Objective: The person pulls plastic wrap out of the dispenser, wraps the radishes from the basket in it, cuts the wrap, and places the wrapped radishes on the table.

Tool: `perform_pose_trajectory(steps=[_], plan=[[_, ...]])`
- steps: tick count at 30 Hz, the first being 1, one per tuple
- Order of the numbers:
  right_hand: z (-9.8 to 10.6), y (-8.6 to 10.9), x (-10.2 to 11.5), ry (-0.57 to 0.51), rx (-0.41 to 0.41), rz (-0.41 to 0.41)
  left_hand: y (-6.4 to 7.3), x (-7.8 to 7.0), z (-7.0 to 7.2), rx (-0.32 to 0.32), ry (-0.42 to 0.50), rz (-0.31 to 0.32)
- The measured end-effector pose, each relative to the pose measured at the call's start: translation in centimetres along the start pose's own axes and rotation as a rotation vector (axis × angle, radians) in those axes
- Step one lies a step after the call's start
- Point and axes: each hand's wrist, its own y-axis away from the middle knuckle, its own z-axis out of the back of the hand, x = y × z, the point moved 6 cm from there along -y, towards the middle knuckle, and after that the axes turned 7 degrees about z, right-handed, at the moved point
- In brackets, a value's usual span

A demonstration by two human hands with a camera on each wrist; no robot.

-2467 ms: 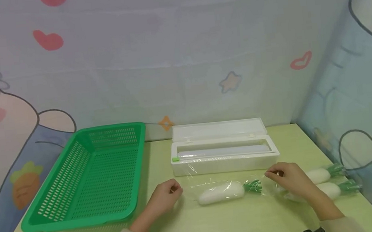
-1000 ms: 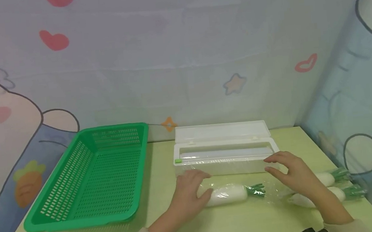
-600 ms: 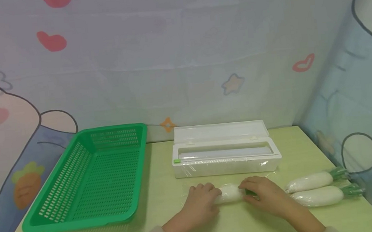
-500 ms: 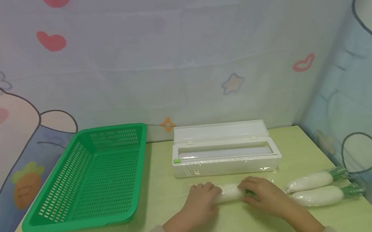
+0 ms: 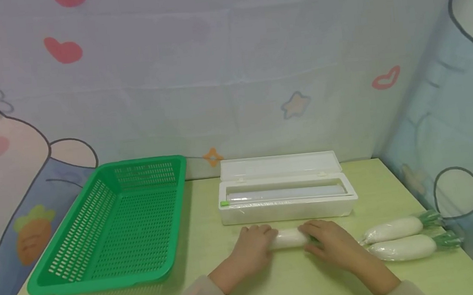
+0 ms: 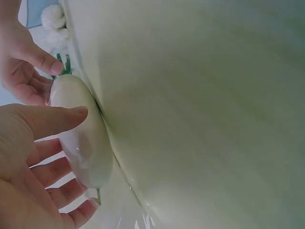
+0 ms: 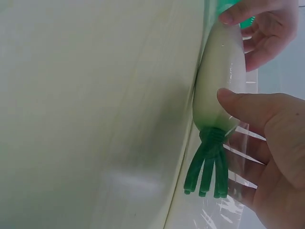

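A white radish [image 5: 289, 238] with green leaf stubs [image 7: 209, 162] lies crosswise on the table in front of the white cling film dispenser [image 5: 289, 210]. My left hand [image 5: 252, 248] grips its pointed end, thumb on the near side and fingers beyond. My right hand [image 5: 329, 243] holds the leafy end the same way. Clear cling film [image 7: 217, 217] extends past the leaves in the right wrist view; in the head view its outline is hard to make out. Two more radishes, the far one [image 5: 394, 230] and the near one [image 5: 404, 248], lie film-wrapped to the right.
An empty green plastic basket [image 5: 171, 263] stands on the left of the pale green table [image 5: 301, 288]. The dispenser's lid [image 5: 278, 166] is tipped back, showing the film roll [image 5: 285, 193] and a small green slider [image 5: 224, 203]. A cartoon-printed cloth hangs behind.
Both hands left the film's edges, came together on the radish and took hold of it. Since half a second ago, hands and radish have shifted slightly away toward the dispenser.
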Motion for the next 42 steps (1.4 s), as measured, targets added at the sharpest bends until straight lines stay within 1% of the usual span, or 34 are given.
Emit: perform_pose_trajectory(steps=[3, 5, 8, 11, 15, 17, 20, 23, 26, 29, 33, 40, 42], plan=[[-0.4, -0.4, -0.2, 0.012, -0.004, -0.023, -0.4, 0.3, -0.1, 0.010, -0.010, 0.018], [-0.6, -0.7, -0.3, 0.009, -0.004, -0.049, -0.7, 0.4, -0.2, 0.003, -0.026, 0.027], [-0.9, -0.9, -0.5, -0.006, -0.001, -0.087, -1.0, 0.7, -0.5, -0.012, -0.054, 0.034], [-1.1, -1.1, -0.8, -0.017, 0.007, -0.115, -1.2, 0.8, -0.7, -0.045, -0.050, 0.022], [-1.2, -1.3, -1.1, -0.018, 0.002, -0.096, -1.4, 0.8, -0.4, -0.109, -0.035, -0.021], [-1.2, -1.4, -1.3, -0.021, -0.012, -0.070, -1.4, 0.9, -0.2, -0.120, -0.031, -0.035], [-1.0, -1.3, -1.4, -0.058, -0.027, -0.054, -1.4, 1.2, 0.0, -0.099, -0.015, -0.038], [-0.7, -1.2, -1.7, -0.115, -0.036, -0.073, -1.5, 1.3, 0.1, -0.068, 0.013, -0.030], [-0.4, -1.1, -1.8, -0.150, -0.049, -0.075, -1.6, 1.4, 0.2, -0.053, 0.039, -0.017], [-0.3, -1.1, -1.9, -0.145, -0.051, -0.060, -1.7, 1.5, 0.1, -0.042, 0.062, 0.004], [-0.4, -1.3, -2.1, -0.132, -0.045, -0.051, -1.8, 1.7, -0.1, -0.031, 0.062, 0.023], [-0.6, -1.7, -2.4, -0.120, -0.056, -0.038, -2.0, 1.9, -0.5, -0.034, 0.035, 0.030], [-0.7, -1.7, -2.5, -0.125, -0.051, -0.045, -1.9, 2.0, -0.5, -0.034, 0.043, 0.034]])
